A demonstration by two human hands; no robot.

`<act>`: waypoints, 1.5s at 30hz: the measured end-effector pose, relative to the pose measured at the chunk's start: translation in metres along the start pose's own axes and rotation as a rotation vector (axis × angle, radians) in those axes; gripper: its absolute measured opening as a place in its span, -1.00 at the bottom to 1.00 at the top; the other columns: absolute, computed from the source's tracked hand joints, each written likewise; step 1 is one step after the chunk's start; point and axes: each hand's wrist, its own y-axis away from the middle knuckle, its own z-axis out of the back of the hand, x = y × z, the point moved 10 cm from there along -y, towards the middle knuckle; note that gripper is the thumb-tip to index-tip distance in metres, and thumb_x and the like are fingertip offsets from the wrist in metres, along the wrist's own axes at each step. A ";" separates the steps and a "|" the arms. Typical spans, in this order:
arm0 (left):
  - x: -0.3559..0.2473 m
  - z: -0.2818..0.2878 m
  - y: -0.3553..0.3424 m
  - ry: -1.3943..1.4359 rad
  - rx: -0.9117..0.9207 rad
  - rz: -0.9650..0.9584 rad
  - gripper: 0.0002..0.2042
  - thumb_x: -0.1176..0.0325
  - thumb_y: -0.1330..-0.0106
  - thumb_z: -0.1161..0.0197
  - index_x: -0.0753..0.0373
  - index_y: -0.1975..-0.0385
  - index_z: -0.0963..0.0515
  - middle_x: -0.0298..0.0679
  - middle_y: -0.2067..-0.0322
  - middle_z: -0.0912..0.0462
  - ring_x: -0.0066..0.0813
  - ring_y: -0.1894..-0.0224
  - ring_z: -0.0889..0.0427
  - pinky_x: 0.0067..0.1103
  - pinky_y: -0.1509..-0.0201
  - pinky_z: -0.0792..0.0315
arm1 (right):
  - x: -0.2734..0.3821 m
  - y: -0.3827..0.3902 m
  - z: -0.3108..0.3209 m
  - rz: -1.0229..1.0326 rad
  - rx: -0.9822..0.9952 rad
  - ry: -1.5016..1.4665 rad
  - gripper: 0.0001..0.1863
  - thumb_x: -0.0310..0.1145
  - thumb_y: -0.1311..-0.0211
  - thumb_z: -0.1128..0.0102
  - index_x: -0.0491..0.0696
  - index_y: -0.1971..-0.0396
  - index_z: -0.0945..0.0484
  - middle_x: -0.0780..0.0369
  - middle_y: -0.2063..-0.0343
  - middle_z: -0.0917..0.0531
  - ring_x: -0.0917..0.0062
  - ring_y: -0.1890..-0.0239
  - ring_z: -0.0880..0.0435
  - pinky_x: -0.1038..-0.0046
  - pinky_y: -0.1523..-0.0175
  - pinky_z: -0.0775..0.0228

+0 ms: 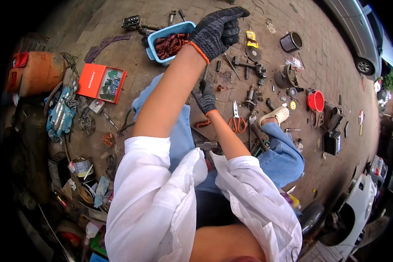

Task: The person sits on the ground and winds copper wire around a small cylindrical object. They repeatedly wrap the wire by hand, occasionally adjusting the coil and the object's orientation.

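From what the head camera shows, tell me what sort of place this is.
Probably an outdoor street-side repair or scrap-sorting spot: grey brick paving strewn with small metal parts, red-handled scissors among them, a blue plastic tub of reddish copper coils, and a parked silver car.

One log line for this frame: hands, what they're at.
left hand: gloved, raised beside blue tub of red-brown parts | right hand: gloved, low among tools on paving, grip unclear | scissors nearby
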 end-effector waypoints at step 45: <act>0.094 -0.048 -0.006 -1.115 0.439 0.256 -0.76 0.26 -0.26 -0.13 0.28 0.24 -0.57 -0.33 0.36 -0.60 -0.69 0.37 -0.44 -0.72 0.35 -0.36 | 0.110 0.159 0.736 0.235 -1.153 0.276 -0.62 -0.01 -0.24 0.17 -0.02 0.56 -0.32 0.30 0.71 -0.39 0.51 0.67 -0.35 0.48 0.57 -0.22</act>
